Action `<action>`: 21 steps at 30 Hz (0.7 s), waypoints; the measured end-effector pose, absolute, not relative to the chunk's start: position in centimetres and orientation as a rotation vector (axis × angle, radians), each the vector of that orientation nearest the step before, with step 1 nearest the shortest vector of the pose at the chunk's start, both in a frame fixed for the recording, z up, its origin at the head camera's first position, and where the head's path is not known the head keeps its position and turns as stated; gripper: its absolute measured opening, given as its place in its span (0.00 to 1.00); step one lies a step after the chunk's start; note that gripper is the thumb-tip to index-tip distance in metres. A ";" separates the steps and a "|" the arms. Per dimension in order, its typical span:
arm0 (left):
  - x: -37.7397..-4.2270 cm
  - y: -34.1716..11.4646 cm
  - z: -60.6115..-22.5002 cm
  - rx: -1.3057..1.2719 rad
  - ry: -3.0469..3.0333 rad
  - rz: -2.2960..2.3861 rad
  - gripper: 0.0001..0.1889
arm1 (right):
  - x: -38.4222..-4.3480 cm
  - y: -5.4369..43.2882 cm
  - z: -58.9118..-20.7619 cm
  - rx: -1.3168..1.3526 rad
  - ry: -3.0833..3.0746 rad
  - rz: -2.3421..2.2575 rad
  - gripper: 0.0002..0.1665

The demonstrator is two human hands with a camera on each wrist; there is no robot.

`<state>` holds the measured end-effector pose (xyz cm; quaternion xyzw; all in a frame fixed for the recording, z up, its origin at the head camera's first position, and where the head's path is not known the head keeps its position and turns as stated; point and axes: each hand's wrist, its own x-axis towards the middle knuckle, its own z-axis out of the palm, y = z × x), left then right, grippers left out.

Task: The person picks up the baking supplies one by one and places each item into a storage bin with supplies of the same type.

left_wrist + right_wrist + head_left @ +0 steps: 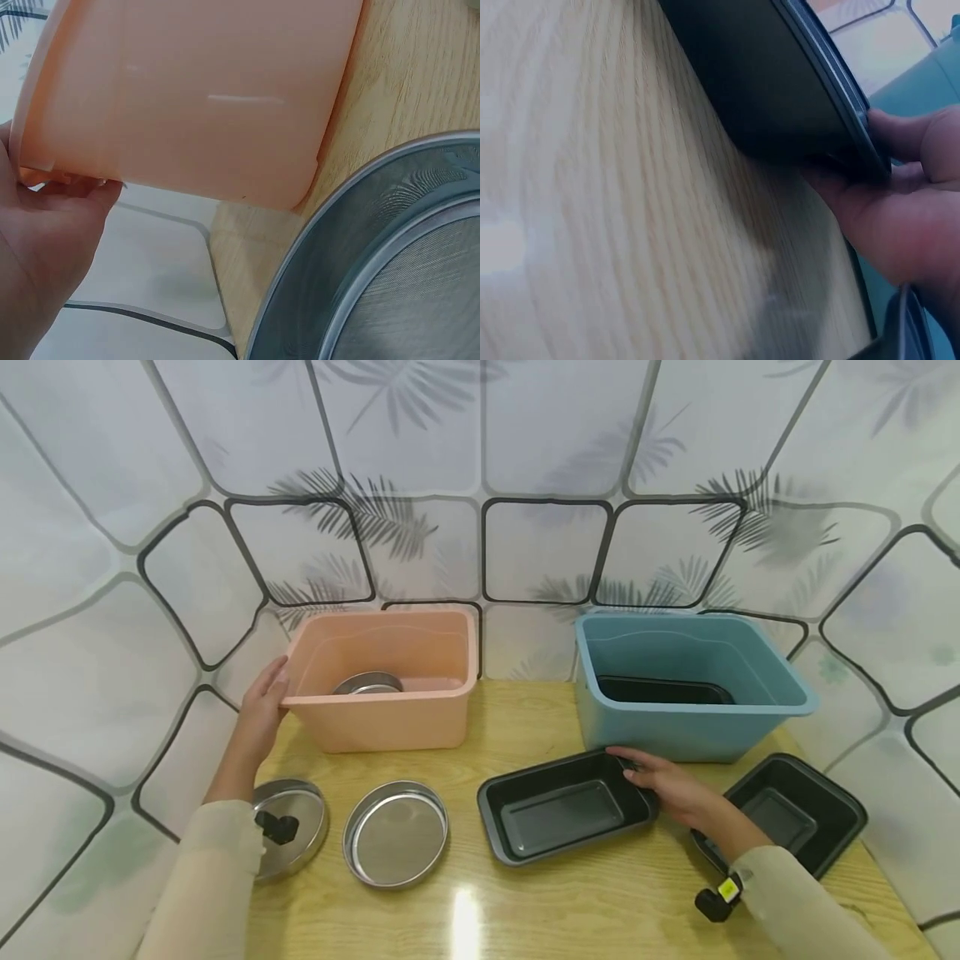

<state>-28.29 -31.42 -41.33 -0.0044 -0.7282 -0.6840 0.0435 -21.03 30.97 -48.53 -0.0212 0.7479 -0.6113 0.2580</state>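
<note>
My left hand (262, 702) grips the left rim of a pink plastic bin (390, 722), the thumb under the lip in the left wrist view. Inside that bin lies a round metal sieve (369, 680). At its right end, a dark loaf pan (562, 810) is held by my right hand (671, 785), thumb at the rim and fingers under it in the right wrist view. The pan stands close in front of a blue plastic bin (675, 731), which holds another dark pan (663, 690).
Two more round sieves lie in front of the pink bin, a left one (303, 839) partly behind my sleeve and a right one (397, 835). A squarish dark pan (780, 810) sits under my right forearm. A patterned curtain (540, 552) borders the wooden table (390, 927).
</note>
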 end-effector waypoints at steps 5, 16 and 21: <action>-28.3 -31.4 -41.5 -0.028 -2.150 -2.163 0.32 | -20.9 30.5 -48.7 0.015 1.963 -1.752 0.33; -28.1 -31.1 -41.7 -0.025 -2.099 -2.216 0.33 | -20.6 30.2 -48.9 0.060 1.867 -1.842 0.33; -28.3 -31.3 -41.8 -0.034 -2.098 -2.217 0.34 | -20.6 30.1 -48.8 0.058 1.887 -1.845 0.33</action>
